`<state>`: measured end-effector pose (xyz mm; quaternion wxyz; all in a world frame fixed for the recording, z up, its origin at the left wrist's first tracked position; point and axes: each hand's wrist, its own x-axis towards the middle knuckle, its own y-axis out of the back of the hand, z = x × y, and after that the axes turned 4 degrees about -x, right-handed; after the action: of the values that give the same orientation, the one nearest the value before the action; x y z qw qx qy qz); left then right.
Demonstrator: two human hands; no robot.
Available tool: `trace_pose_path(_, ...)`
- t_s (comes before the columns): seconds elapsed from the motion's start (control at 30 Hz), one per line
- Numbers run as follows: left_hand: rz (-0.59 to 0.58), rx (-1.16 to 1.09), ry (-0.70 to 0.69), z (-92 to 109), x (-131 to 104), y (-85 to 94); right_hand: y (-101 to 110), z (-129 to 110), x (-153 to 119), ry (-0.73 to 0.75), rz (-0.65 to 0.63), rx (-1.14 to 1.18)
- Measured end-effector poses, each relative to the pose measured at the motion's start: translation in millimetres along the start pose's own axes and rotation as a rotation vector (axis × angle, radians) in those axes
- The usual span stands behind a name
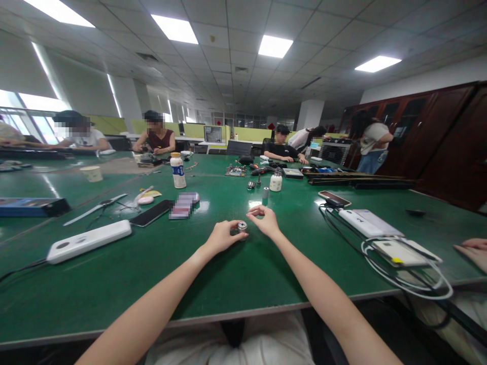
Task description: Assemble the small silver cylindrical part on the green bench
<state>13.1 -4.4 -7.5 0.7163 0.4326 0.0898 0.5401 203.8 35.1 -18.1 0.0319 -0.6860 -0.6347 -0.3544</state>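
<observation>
My left hand (224,235) is closed around a small silver metal cylinder (242,226), thumb and fingers on its sides. The cylinder stands upright at the table surface, and its round top shows a dark centre. Just right of it hovers my right hand (266,221), thumb and fingertips drawn together in a pinch. Whether something tiny sits between those fingertips is too small to make out. Beyond my right hand another silver cylinder (265,192) stands upright. Small dark metal parts (251,185) lie behind it, near a white patterned jar (276,181).
The green table (213,284) carries a white power strip (91,241), a black phone (152,213) and a bottle (178,171) on the left. Cables loop around white devices (369,223) on the right. A neighbour's hand (474,251) rests at the right edge. Several people sit or stand farther back.
</observation>
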Motion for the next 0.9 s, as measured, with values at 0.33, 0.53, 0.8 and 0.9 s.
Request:
trace_pose_path(0.33, 0.002, 0.017, -0.004, 0, 0, 0.3, 3, 41, 1, -0.088, -0.205, -0.095)
trace_pose_path(0.53, 0.005, 0.016, -0.002, 2, -1, 1.5, 2, 20, 4, -0.06, -0.112, 0.072)
trace_pose_path(0.8, -0.003, 0.043, -0.009, 0, -2, 1.9, -6, -18, -3, 0.028, -0.19, 0.181)
trace_pose_path(0.9, -0.009, 0.056, -0.011, 2, -1, 2.5, -6, -23, -5, 0.041, -0.151, 0.196)
